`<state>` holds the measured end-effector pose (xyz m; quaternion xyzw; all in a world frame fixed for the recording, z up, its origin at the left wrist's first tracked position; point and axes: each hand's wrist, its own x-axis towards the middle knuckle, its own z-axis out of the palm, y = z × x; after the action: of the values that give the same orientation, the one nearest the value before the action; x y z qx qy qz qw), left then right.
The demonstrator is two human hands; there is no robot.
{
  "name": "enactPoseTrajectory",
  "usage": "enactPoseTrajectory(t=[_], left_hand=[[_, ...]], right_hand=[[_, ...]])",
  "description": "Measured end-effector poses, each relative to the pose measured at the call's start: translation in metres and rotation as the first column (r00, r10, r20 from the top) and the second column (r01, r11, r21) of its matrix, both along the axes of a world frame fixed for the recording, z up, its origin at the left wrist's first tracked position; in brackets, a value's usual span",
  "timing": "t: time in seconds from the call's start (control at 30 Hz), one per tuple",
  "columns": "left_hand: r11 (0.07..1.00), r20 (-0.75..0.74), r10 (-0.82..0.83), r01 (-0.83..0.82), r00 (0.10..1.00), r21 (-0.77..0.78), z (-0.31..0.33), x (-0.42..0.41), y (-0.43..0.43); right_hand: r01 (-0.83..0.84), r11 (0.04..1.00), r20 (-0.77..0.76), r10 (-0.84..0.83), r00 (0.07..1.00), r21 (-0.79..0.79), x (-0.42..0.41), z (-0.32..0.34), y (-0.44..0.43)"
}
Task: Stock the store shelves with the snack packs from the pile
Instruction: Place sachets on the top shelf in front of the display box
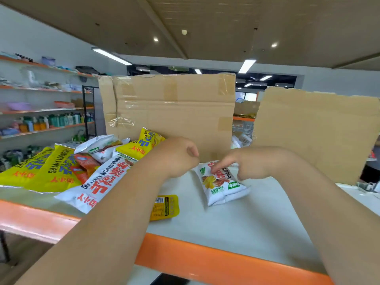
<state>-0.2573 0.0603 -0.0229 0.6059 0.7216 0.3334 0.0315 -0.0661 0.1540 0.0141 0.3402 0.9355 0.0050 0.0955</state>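
Head view: my right hand (253,164) pinches with its fingers the small white snack pack (221,185) lying on the white, orange-edged shelf (236,221). My left hand (176,157) has its fingers curled tight beside the yellow-and-white pack pile (61,171); whether it holds anything, I cannot tell.

I'm looking into a shop. White wall shelves with orange front edges (47,109) run along the left, stocked with a row of coloured plastic bottles (55,121) and other goods. Nearer me, a white display shelf with an orange lip (236,223) carries a pile of yellow and white printed snack packs (61,171). Long ceiling strip lights (246,65) hang overhead.
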Motion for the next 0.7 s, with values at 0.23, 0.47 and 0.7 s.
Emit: enactPoseTrajectory(t=[0.23,0.47,0.7], left_hand=[[0.896,-0.256,-0.115,-0.011,0.96,-0.443,0.018,-0.01,-0.048],[0.743,-0.312,-0.211,-0.055,0.926,-0.667,0.017,-0.007,-0.08],[0.904,0.093,-0.293,0.307,0.952,-0.299,0.008,0.002,-0.058]], right_hand=[[0.149,0.983,-0.001,-0.15,0.989,0.103,-0.004,0.004,-0.003],[0.068,0.998,-0.03,-0.068,0.997,0.002,-0.011,-0.017,0.0],[0.121,0.993,-0.005,-0.121,0.993,0.006,-0.004,-0.019,0.014]])
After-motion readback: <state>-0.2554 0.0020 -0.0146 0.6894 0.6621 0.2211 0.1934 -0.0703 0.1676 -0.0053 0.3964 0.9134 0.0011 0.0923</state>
